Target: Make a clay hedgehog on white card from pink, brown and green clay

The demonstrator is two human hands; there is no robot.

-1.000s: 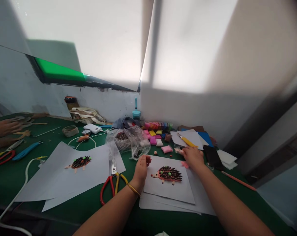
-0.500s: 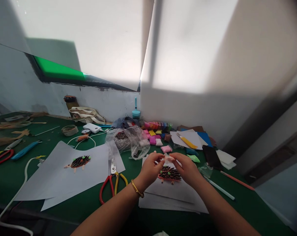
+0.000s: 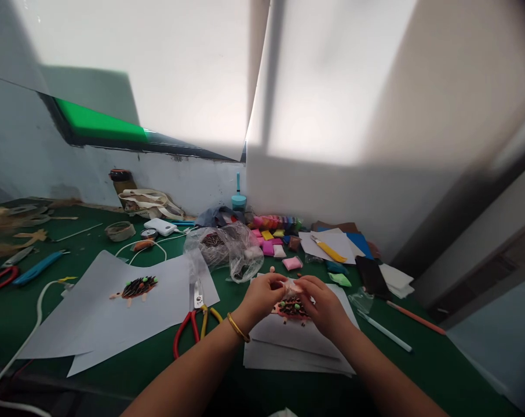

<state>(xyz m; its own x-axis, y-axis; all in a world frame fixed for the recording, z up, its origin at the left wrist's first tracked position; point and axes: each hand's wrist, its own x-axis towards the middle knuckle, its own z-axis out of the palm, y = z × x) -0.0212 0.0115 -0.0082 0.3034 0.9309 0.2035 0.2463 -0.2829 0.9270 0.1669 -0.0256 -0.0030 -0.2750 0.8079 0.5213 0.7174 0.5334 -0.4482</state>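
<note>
My left hand (image 3: 261, 300) and my right hand (image 3: 325, 306) meet over the stack of white paper (image 3: 301, 344). Between their fingertips they pinch a small packet of pale pink clay (image 3: 292, 286), its clear wrapper crumpled; the fingers hide part of it. Just below lies a hedgehog figure (image 3: 292, 311) with dark spines and green balls, partly covered by my right hand. On my left wrist is a gold bangle. A second hedgehog figure (image 3: 139, 287) with green and red balls rests on the white sheets at the left.
Scissors (image 3: 198, 315) with red and yellow handles lie left of my forearm. Behind are a clear plastic bag (image 3: 232, 249), several coloured clay packets (image 3: 268, 248) and a yellow cutter (image 3: 330, 249). To the right are a white pen (image 3: 386, 332) and a black pouch (image 3: 370, 277).
My hands have shifted slightly down and left, with the pale pink clay packet still pinched between them. My right fingers have curled in closer. The whole view has shifted a little.
</note>
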